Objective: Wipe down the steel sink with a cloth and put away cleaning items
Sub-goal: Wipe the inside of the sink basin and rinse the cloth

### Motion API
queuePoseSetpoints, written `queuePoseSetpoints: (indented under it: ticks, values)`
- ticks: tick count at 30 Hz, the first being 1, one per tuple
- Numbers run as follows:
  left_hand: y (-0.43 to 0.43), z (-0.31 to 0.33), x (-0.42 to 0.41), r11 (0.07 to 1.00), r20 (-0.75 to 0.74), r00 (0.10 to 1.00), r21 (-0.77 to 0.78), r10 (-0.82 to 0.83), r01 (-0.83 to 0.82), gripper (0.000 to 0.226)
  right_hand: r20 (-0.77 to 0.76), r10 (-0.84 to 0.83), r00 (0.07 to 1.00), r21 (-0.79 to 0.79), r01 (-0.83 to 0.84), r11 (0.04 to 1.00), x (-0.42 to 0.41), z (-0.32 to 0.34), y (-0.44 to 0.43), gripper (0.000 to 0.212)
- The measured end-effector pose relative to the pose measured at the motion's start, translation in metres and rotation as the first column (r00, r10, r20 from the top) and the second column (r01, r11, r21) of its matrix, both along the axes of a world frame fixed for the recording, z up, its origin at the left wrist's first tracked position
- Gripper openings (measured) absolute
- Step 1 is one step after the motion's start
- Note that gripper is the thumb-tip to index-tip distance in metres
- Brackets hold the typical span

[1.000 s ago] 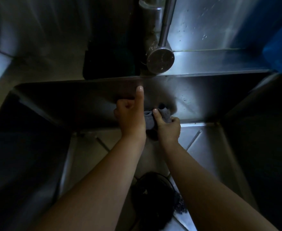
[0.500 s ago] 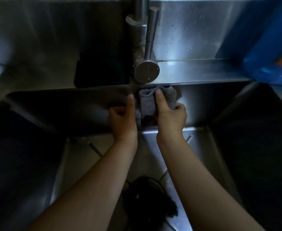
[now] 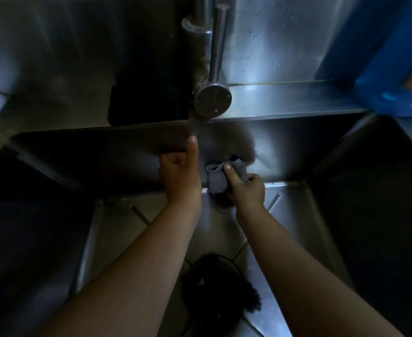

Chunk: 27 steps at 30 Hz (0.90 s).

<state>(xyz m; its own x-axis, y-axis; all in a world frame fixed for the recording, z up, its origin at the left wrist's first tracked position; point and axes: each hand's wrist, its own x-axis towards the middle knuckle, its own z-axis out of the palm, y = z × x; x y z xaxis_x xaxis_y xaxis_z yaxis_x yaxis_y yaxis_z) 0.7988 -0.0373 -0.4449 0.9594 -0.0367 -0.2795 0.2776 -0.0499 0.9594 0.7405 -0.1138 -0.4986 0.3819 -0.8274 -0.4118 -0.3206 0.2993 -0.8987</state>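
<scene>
Right-hand grip: the right hand [image 3: 245,189] is curled round a bunched grey cloth [image 3: 218,178], thumb laid across its front, pressing it to the back wall of the sink [image 3: 297,152].
Left-hand grip: the left hand [image 3: 179,173] holds nothing. Its fingers are folded in against the same wall and its thumb points straight up, the tip just below the tap [image 3: 212,100] and a little to the left of it.
Cloth: low on the back wall, below the tap and slightly right of it, its lower edge near the seam where wall meets floor. It sits just beside the left hand, with a narrow gap between them.
Sink surface: brushed steel, deep and square-cornered. The back wall below the tap shows a dull, smeared sheen, and the side walls fall into shadow.
Sink floor: pale steel with creased drain lines. Well below the tap, between the two forearms, lies a black tangle [image 3: 214,290]; what it is cannot be told.
Ledge: the ledge [image 3: 285,100] runs along the back rim at the foot of the tap. A dark pad [image 3: 149,93] lies on it just left of the tap.
Room: dim, with one bright patch on the steel panel [image 3: 273,45] behind and right of the tap. A blue container [image 3: 394,69] stands far right of the tap.
</scene>
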Motion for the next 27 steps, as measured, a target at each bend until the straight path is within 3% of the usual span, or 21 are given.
queuePoseSetpoints:
  ticks: [5, 9, 13, 21, 27]
  values:
    - [-0.004, 0.009, -0.005, 1.0, -0.036, 0.999, 0.001, 0.005, -0.005, 0.031, 0.169, -0.039, 0.985, 0.04, 0.033, 0.999, -0.011, 0.036, -0.003, 0.034]
    - [-0.015, 0.017, -0.019, 0.998, 0.03, 0.998, 0.025, -0.053, 0.053, 0.031, 0.279, -0.111, 0.954, 0.061, 0.098, 0.993, -0.019, 0.067, -0.006, 0.03]
    - [-0.025, 0.02, -0.023, 0.995, 0.084, 0.994, 0.076, -0.076, 0.07, 0.033, 0.334, -0.142, 0.932, 0.066, 0.127, 0.99, -0.02, 0.087, -0.015, 0.041]
    - [-0.041, 0.02, -0.026, 0.989, 0.137, 0.99, 0.149, -0.038, 0.018, 0.03, 0.246, -0.202, 0.948, -0.026, 0.215, 0.976, -0.005, 0.084, -0.019, 0.046]
    - [-0.041, 0.013, -0.023, 0.989, 0.139, 0.989, 0.148, -0.04, 0.019, 0.032, 0.141, -0.145, 0.979, -0.094, 0.159, 0.983, -0.01, 0.052, -0.025, 0.044]
